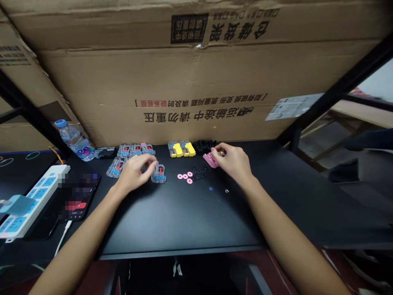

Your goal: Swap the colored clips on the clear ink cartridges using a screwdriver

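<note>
My left hand (136,172) is closed, thumb and fingertips at the left edge of a clear plastic casing (159,174) with blue and red parts inside. My right hand (233,162) is closed on a pink plastic piece (211,160) on the black table. A small gold-coloured round thing (221,153) shows by its fingers. Between my hands lie several pink rings (185,176) and several black rings (199,176). Behind them stand two clear casings with yellow parts (177,150), beside a cluster of black pieces (204,146).
More clear casings (135,150) sit at the back left, near a water bottle (76,141). Left lie a phone (82,198) and a white power strip (33,200). A cardboard wall (184,73) closes the back. A blue dot (211,189) lies on the table (184,221).
</note>
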`<state>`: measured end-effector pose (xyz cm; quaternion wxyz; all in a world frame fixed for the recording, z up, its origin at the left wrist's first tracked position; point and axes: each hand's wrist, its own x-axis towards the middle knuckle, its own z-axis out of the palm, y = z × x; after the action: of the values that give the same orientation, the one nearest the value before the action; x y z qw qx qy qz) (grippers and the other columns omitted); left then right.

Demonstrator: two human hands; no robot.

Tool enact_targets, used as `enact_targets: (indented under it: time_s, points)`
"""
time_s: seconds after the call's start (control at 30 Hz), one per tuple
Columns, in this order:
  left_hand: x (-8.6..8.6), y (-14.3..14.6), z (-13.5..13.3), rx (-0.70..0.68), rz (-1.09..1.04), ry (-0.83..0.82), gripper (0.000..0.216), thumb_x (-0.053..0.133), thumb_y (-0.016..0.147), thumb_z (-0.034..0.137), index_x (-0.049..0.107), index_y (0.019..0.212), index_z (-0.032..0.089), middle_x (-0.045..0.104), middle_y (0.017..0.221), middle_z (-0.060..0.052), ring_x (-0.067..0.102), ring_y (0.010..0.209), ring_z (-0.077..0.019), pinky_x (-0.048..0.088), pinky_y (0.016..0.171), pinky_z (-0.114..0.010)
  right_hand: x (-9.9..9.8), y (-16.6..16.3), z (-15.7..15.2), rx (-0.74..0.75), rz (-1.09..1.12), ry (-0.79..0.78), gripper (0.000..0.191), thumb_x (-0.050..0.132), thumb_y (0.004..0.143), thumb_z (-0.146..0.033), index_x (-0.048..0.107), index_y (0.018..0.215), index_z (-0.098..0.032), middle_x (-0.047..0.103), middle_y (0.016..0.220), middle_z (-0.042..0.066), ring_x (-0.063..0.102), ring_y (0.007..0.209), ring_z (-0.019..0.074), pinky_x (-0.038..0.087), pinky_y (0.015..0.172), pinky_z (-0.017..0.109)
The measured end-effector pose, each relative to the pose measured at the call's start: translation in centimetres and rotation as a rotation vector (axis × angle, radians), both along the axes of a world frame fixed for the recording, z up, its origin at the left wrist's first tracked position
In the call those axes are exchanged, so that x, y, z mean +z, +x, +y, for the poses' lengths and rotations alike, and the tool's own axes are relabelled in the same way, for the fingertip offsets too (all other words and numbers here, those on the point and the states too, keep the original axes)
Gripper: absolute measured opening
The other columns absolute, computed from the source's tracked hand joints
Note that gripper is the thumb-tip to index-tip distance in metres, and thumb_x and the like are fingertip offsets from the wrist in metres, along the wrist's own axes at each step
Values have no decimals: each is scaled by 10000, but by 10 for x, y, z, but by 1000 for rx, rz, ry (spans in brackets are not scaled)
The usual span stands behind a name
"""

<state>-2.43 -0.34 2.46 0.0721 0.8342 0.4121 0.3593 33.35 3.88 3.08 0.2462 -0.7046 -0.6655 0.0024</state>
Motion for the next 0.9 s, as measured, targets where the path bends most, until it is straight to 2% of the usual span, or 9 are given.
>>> enact_targets:
  time_s: [0.1, 0.2, 0.3, 0.4, 0.53, 0.67, 0.77, 0.9]
  points:
    - [-3, -1, 0, -99, 256, 3, 241, 559, 1070, 379, 723, 996, 219, 717, 896, -39, 659, 824, -191, 486, 829, -336, 0, -4, -3, 50, -7, 46, 277, 597, 951, -428, 800, 926, -242, 818, 882, 94, 750, 840, 297, 394, 622, 317]
    - [-6, 0, -1, -163, 378, 11, 273, 590, 1061, 448, 744, 1036, 223, 732, 1035, -64, 684, 980, -227, 513, 863, -352, -4, -7, -4, 120, -24, 111, 237, 600, 948, -384, 775, 879, -241, 813, 878, 75, 744, 819, 280, 399, 611, 313]
    - [-10, 1, -1, -199, 387, -5, 283, 594, 1064, 465, 741, 1079, 225, 729, 1086, -68, 682, 1060, -236, 545, 897, -357, -9, -11, -4, 258, -51, 155, 215, 564, 974, -291, 761, 906, -238, 797, 942, 75, 733, 841, 262, 458, 658, 323]
    - [-15, 3, 0, -211, 383, -22, 294, 584, 1068, 475, 723, 1146, 228, 727, 1144, -75, 683, 1093, -244, 575, 921, -380, -15, -19, -3, 444, -99, 199, 271, 494, 1024, -220, 764, 1051, -216, 778, 1032, 116, 718, 915, 278, 530, 790, 368]
    - [-20, 6, 1, -215, 387, -39, 262, 579, 1073, 417, 691, 1227, 236, 714, 1251, -77, 683, 1168, -252, 583, 1003, -418, -21, -40, -1, 635, -200, 195, 320, 474, 1039, -152, 738, 1216, -194, 783, 1200, 145, 677, 963, 304, 536, 824, 425]
    - [-22, 8, 2, -179, 355, -53, 241, 569, 1076, 358, 675, 1266, 256, 693, 1324, -75, 704, 1181, -254, 588, 1021, -434, -28, -63, 0, 741, -220, 210, 357, 508, 1030, -108, 705, 1316, -192, 733, 1371, 147, 639, 1080, 316, 520, 854, 444]
    - [-23, 7, 3, -131, 340, -66, 285, 592, 1058, 348, 659, 1319, 253, 672, 1375, -91, 707, 1198, -278, 588, 1019, -455, -34, -69, -3, 848, -158, 222, 238, 567, 1054, -183, 756, 1198, -195, 762, 1232, 141, 640, 1066, 293, 509, 903, 435]
    - [-24, 5, 5, -111, 368, -49, 381, 613, 1046, 388, 622, 1396, 237, 639, 1462, -117, 629, 1344, -309, 526, 1107, -489, -43, -63, -8, 993, -82, 142, 163, 633, 1053, -247, 790, 1057, -206, 747, 980, 94, 636, 917, 244, 499, 846, 384]
